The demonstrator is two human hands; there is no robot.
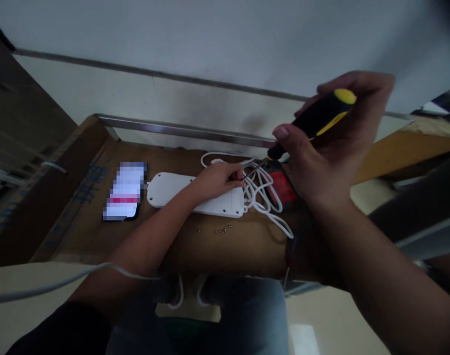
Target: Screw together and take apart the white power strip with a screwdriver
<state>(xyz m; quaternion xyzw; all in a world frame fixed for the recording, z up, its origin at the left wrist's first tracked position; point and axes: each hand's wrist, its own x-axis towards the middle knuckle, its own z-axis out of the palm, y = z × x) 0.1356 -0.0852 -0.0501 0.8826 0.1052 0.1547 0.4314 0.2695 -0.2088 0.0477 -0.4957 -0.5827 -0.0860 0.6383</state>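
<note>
My right hand (332, 143) is raised on the right, its fingers wrapped round the black and yellow handle of a screwdriver (317, 116). The screwdriver slants down to the left, and its thin shaft ends at the fingertips of my left hand (219, 181). Those fingers are pinched together around the tip; whatever else they hold is hidden. My left hand rests over a long, flat white plastic casing (169, 190) with screw holes near its edges, like the back of a power strip. Several small screws (221, 230) lie in front of the casing.
A coiled white cable (262, 185) lies at the casing's right end, beside a red and black object (282, 190). A phone (125, 190) lies to the left on the brown cardboard surface (247, 251). A raised cardboard side (43, 197) and a metal rail (188, 130) border it.
</note>
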